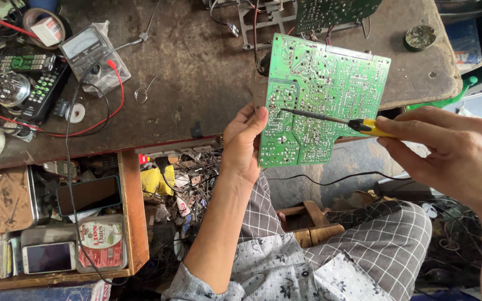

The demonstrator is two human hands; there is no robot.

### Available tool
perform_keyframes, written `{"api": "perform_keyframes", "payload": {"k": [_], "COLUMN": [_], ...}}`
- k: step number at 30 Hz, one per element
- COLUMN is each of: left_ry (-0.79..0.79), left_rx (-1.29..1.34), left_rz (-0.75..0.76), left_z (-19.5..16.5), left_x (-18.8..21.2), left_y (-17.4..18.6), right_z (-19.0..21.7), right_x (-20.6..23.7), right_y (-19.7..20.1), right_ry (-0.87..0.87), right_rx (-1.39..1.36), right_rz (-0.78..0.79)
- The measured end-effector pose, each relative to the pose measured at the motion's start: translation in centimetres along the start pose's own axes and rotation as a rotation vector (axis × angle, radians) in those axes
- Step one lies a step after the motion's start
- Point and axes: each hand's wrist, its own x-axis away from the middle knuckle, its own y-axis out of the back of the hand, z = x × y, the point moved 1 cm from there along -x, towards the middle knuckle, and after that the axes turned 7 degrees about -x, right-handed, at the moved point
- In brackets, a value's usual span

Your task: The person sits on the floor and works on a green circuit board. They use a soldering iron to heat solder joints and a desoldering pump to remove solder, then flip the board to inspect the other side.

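Note:
My left hand [243, 142] grips the lower left edge of a green circuit board [322, 95], holding it up with its solder side toward me, thumb on the face. My right hand [447, 153] holds a soldering iron [336, 120] by its yellow handle. The iron's dark tip touches the board near its left middle, close to my left thumb.
A worn brown workbench [196, 72] carries a multimeter [87, 53] with red and black leads, remote controls [34, 83], tape rolls and another board at the back. An open wooden drawer [132, 217] at lower left holds phones and tins. Tangled wires lie on the floor below.

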Motion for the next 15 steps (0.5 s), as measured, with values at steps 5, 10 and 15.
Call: {"api": "perform_keyframes", "payload": {"k": [5, 10, 15], "left_ry": [0.003, 0.031, 0.039], "left_rx": [0.012, 0.07, 0.086], "left_rz": [0.013, 0.052, 0.095], "left_z": [0.2, 0.3, 0.3], "left_x": [-0.2, -0.7, -0.8], "left_y": [0.1, 0.3, 0.9], "right_z": [-0.3, -3.1, -9.2], "right_x": [0.4, 2.6, 8.6], "right_y": [-0.1, -0.8, -1.7], "right_ry": [-0.003, -0.094, -0.505], "right_rx": [-0.009, -0.099, -0.342], "right_rz": [-0.008, 0.006, -0.122]}}
